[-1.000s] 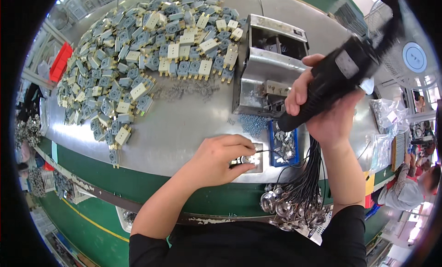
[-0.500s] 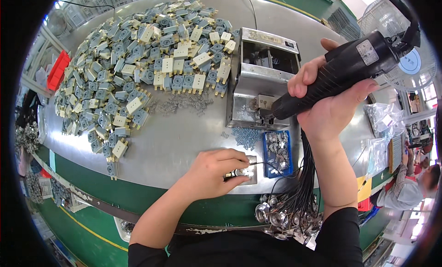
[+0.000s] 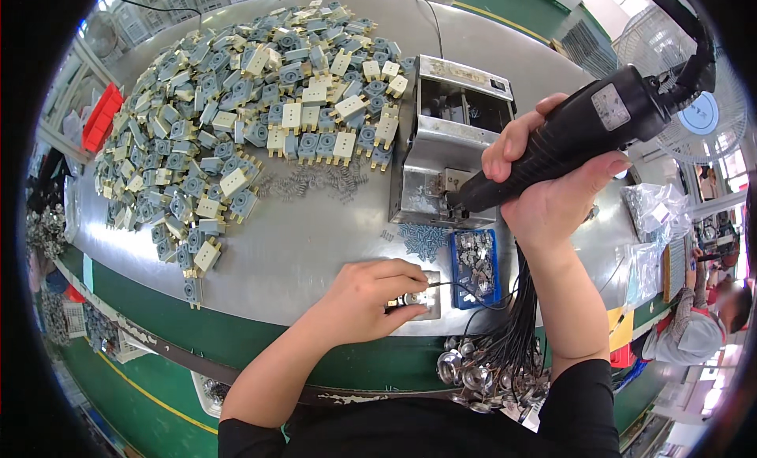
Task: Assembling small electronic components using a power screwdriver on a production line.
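My left hand (image 3: 374,298) is closed at the bench's front edge, pinching a small switch-like part (image 3: 407,299) on a metal plate (image 3: 432,306). Fingers hide most of the part, and a thin black wire runs from it to the right. My right hand (image 3: 544,174) is wrapped around a black electric screwdriver (image 3: 568,142), held at a slant. Its nose meets the front outlet of a metal screw feeder (image 3: 426,174); I cannot tell whether a screw is on the bit.
Many grey-and-cream switch housings (image 3: 229,119) are heaped at left, beside loose springs (image 3: 315,182). Blue-grey screws (image 3: 423,241) lie near a blue tray (image 3: 497,278) of metal pieces. Black wires (image 3: 520,316) with metal cups (image 3: 477,377) hang over the front edge. A co-worker (image 3: 694,332) sits far right.
The screwdriver has shifted slightly left and down at the feeder, still in my right hand. My left hand keeps its hold on the small part. The whole view has moved a little.
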